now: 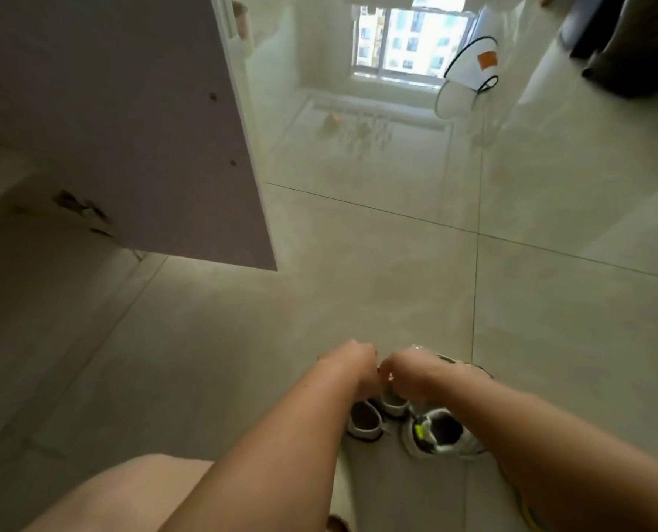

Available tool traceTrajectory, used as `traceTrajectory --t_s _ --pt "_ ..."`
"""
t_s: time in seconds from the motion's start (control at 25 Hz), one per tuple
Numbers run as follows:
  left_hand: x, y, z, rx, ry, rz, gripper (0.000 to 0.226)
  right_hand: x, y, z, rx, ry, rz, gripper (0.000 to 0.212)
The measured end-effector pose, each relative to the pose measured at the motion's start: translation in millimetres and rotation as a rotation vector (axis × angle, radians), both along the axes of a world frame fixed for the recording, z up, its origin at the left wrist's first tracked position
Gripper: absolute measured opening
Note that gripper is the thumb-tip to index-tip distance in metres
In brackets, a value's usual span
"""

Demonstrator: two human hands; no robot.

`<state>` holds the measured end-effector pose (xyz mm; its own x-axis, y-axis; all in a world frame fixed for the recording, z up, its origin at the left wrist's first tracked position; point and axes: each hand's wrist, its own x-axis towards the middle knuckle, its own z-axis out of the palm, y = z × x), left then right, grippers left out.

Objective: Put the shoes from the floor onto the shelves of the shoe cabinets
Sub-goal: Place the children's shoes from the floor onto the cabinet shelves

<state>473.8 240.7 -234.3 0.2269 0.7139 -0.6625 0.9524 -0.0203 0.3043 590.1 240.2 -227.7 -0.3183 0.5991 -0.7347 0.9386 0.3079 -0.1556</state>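
A pair of low white shoes stands on the glossy tiled floor in front of me. My left hand (354, 368) curls down into the collar of the left white shoe (363, 422). Right beside it, my right hand (406, 372) curls onto the right white shoe (395, 408). Both sets of fingertips are hidden inside the shoes. To the right of the pair lies a white sneaker with a green tongue tag (440, 431), and my right forearm covers part of it. Another sneaker (469, 368) peeks out beyond my right wrist.
An open shoe cabinet door (135, 128), a grey-purple panel, hangs over the floor at upper left, with the pale cabinet base (8, 178) beside it. A white wire-framed object (469, 71) and dark furniture (634, 44) stand far back. My bare knee (127, 497) is at the bottom.
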Motion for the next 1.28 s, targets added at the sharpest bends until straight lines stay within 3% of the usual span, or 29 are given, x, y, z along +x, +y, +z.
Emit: traceTrajectory --t_s 0.08,0.2,0.36,0.52,0.76,0.96,1.16,1.28 --pt "5 2 -10 0.001 -0.031 0.021 0.045 13 -21 -38 -0.106 -0.064 0.032 0.041" --pt "3 10 -20 0.006 -0.039 0.042 0.046 17 -41 -90 -0.086 -0.132 -0.005 0.047" --pt "-8 16 -31 -0.037 -0.037 0.065 0.039 0 -48 -112 0.066 -0.258 0.147 0.043" --pt "-9 19 -30 -0.052 -0.033 0.072 0.041 -9 -38 -125 -0.037 -0.297 0.039 0.038" --pt "-9 12 -20 -0.087 -0.012 0.032 0.042 -6 -22 -115 -0.063 -0.072 -0.078 0.050" --pt "-32 18 27 -0.037 0.010 0.022 0.037 -23 15 -67 0.007 0.132 -0.174 0.040" --pt "-87 22 91 0.132 0.072 0.056 0.030 -79 41 16 0.205 0.361 -0.083 0.053" --pt "-142 5 131 0.353 0.082 0.188 0.031 -132 40 70 0.281 0.496 -0.005 0.033"
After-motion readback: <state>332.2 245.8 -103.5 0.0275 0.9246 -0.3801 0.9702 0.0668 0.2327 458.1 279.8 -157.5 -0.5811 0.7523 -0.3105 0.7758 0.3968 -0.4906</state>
